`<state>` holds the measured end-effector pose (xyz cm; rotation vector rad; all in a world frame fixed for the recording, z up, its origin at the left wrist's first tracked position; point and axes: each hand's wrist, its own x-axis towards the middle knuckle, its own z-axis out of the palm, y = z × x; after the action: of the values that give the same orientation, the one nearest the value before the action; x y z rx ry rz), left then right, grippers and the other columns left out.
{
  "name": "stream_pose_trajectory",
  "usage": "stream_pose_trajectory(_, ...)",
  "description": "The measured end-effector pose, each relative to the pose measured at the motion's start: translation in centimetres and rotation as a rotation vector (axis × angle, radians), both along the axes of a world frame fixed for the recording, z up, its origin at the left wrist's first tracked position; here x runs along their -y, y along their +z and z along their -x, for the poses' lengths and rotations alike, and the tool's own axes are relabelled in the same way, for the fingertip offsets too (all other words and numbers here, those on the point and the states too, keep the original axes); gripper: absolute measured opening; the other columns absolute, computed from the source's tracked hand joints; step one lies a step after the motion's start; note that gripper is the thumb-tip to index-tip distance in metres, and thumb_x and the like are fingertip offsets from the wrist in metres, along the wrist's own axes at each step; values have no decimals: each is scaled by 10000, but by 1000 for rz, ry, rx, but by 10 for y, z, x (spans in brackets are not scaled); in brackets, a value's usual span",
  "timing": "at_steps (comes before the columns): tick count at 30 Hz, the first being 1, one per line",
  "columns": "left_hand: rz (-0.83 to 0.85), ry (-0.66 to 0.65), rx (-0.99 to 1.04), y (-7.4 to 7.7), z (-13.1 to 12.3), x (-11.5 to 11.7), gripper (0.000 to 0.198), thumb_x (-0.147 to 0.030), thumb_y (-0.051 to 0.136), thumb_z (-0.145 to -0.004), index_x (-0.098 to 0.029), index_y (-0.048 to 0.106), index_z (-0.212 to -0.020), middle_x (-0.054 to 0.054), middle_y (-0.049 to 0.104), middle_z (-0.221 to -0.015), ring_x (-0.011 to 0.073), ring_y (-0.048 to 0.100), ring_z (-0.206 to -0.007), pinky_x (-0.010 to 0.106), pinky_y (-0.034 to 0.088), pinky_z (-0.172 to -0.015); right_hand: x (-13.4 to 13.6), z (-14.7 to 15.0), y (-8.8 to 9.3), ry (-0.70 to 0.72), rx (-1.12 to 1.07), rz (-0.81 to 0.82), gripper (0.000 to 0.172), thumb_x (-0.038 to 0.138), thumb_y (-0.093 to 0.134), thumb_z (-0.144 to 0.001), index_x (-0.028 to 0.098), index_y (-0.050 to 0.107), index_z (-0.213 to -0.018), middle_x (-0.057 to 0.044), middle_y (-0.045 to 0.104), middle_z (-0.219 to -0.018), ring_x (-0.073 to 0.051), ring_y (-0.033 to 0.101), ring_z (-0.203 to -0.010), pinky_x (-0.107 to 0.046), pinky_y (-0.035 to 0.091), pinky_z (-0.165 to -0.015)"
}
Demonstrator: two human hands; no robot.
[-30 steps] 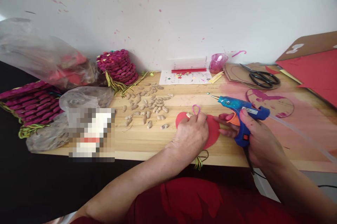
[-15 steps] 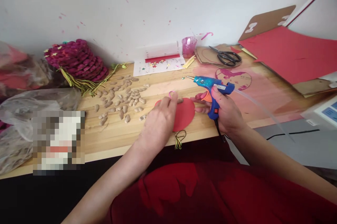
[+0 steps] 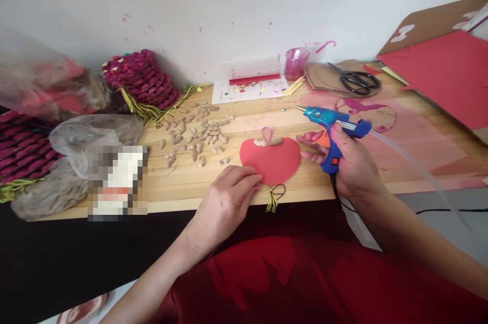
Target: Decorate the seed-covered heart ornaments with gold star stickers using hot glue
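A red heart-shaped piece lies near the table's front edge, with two peanuts and a pink loop at its top and a yellow-green tassel below it. My left hand has its fingers together on the heart's lower left edge, the thumb tucked at the rim. My right hand is wrapped round the handle of a blue glue gun, right of the heart. Its nozzle points left, above the table. Many loose peanuts are scattered left of the heart.
Stacked magenta pieces and plastic bags stand at the left. Along the wall are a paper with stars, a pink cup and black scissors on cardboard. Red sheets lie at the right.
My left hand has moved from the heart's top down to its lower left edge, uncovering the peanuts and loop. The glue gun stays in my right hand. The view has shifted left.
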<state>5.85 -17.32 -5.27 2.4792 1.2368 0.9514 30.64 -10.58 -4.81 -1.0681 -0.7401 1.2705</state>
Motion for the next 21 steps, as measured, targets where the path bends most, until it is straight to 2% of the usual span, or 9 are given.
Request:
stream_pose_trajectory(4, 33, -60, 35, -4, -4, 5, 267, -102, 607, -961, -136, 680, -1216, 118, 697, -1191, 199, 637, -1098, 351, 562, -969, -1, 1, -1, -16, 13, 15, 418, 538, 859, -722, 164, 742, -868, -66, 739, -874, -279, 763, -965, -320, 681, -655)
stream_pose_trajectory(8, 12, -77, 47, -1, 3, 6, 246, -126, 638, -955, -143, 686, -1196, 102, 713, -1165, 185, 655, -1069, 338, 562, -952, -2, 1, -1, -27, 0, 55, 508, 583, 911, -624, 190, 749, -904, -52, 753, -900, -269, 770, -948, -308, 688, -670)
stream_pose_trajectory(12, -79, 96, 20, 4, 27, 3, 50, -159, 694, -922, -167, 722, -963, 55, 726, -956, 181, 665, -902, 351, 556, -856, -2, -1, -2, -42, 23, 70, 592, 657, 908, -568, 176, 752, -876, -79, 760, -922, -302, 765, -991, -320, 694, -667)
stream_pose_trajectory(13, -90, 151, 9, 5, 34, 1, 57, -148, 675, -931, -169, 722, -955, 55, 725, -950, 185, 667, -902, 351, 554, -849, -2, -1, -3, -40, 28, 73, 598, 667, 903, -572, 171, 752, -870, -89, 763, -933, -307, 763, -1003, -318, 694, -666)
stream_pose_trajectory(17, -109, 335, -43, 0, 57, -5, 266, -77, 582, -958, -190, 701, -1168, 62, 744, -1064, 203, 672, -992, 370, 544, -899, -2, -1, -2, -18, 31, 50, 558, 657, 888, -615, 177, 769, -875, -81, 768, -925, -295, 768, -982, -302, 692, -648)
stream_pose_trajectory(21, -108, 358, -96, -6, 58, -11, 242, -114, 628, -944, -188, 691, -1166, 60, 752, -1067, 223, 665, -1001, 402, 532, -925, -2, -1, -1, -22, 39, 40, 486, 628, 885, -642, 195, 788, -838, -71, 777, -896, -290, 771, -960, -315, 696, -649)
